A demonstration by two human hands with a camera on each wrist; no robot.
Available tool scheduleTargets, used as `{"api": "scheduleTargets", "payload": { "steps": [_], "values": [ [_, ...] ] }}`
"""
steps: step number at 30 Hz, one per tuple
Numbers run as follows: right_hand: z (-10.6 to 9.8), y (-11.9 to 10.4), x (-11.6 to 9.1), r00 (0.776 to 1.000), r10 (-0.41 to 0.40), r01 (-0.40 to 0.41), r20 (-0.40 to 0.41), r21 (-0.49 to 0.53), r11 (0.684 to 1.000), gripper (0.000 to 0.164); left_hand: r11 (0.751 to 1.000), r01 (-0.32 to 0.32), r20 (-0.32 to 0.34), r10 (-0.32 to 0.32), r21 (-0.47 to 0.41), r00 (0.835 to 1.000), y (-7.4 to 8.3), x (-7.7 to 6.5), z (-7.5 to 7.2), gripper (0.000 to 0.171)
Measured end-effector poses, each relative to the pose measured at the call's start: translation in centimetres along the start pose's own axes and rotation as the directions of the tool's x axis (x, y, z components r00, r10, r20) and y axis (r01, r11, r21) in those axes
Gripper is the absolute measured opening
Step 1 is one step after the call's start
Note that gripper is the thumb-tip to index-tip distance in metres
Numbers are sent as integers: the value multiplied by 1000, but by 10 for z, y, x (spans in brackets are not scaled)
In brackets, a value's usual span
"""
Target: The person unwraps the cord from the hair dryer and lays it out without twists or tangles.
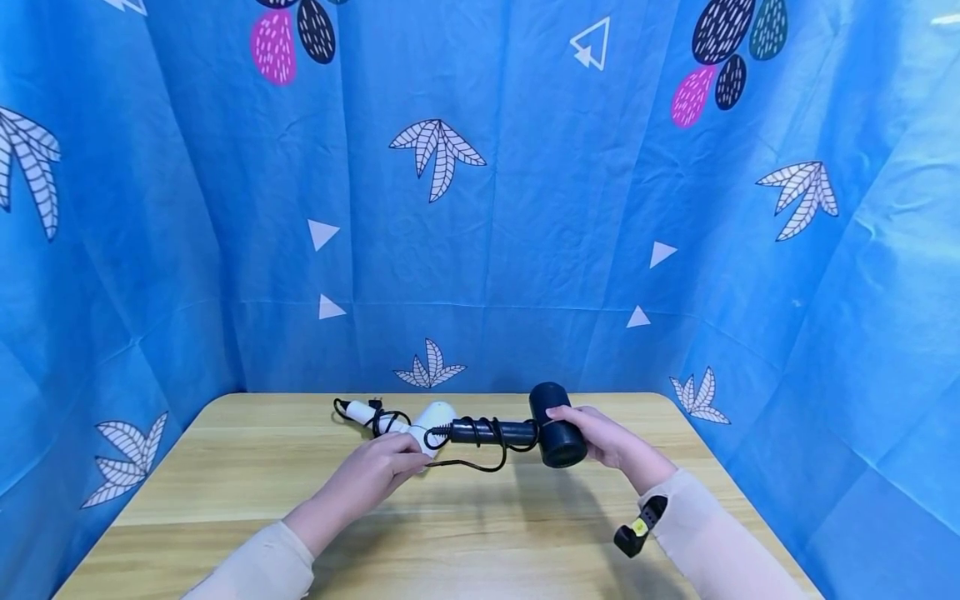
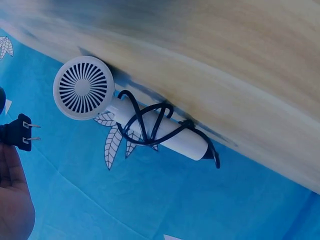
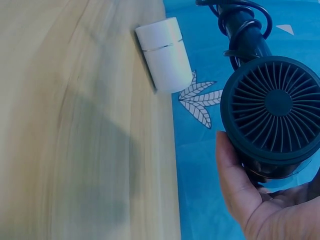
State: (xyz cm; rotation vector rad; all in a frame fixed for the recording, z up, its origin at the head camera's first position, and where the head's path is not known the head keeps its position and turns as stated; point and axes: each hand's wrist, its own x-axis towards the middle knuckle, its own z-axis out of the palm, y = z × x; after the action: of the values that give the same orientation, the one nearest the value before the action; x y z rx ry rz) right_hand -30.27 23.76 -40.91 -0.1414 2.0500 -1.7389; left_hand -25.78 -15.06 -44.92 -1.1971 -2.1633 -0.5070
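A black hair dryer (image 1: 561,442) is held above the table by my right hand (image 1: 603,435), whose fingers and thumb wrap its barrel. Its handle points left, with the black cord (image 1: 491,468) wound around it. In the right wrist view the round slatted intake grille (image 3: 278,103) faces the camera. My left hand (image 1: 367,473) pinches the cord's end by the two-pin plug (image 2: 18,133), whose prongs show in the left wrist view. Behind the left hand, a white hair dryer (image 2: 187,142) lies on the table, its own black cord looped round the handle.
The light wooden table (image 1: 450,542) has rounded far corners. Blue patterned cloth (image 1: 487,250) hangs behind it and on both sides. A black strap with a small device (image 1: 637,529) sits on the right wrist.
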Motion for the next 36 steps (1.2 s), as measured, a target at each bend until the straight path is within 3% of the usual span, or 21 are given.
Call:
{"api": "scheduleTargets", "payload": {
  "steps": [15,24,36],
  "values": [
    [0,4,-1,1000,3,-4,-20,-4,1000,69,999,50,3,-50,-6,999,3,2,-10,29],
    [1,7,-2,1000,-4,4,-19,-10,1000,70,998,36,-81,-40,-56,996,1,7,-17,30],
    [2,8,-2,1000,0,0,-7,-6,1000,68,998,53,-89,-55,-20,995,-1,12,-25,31]
  ]
}}
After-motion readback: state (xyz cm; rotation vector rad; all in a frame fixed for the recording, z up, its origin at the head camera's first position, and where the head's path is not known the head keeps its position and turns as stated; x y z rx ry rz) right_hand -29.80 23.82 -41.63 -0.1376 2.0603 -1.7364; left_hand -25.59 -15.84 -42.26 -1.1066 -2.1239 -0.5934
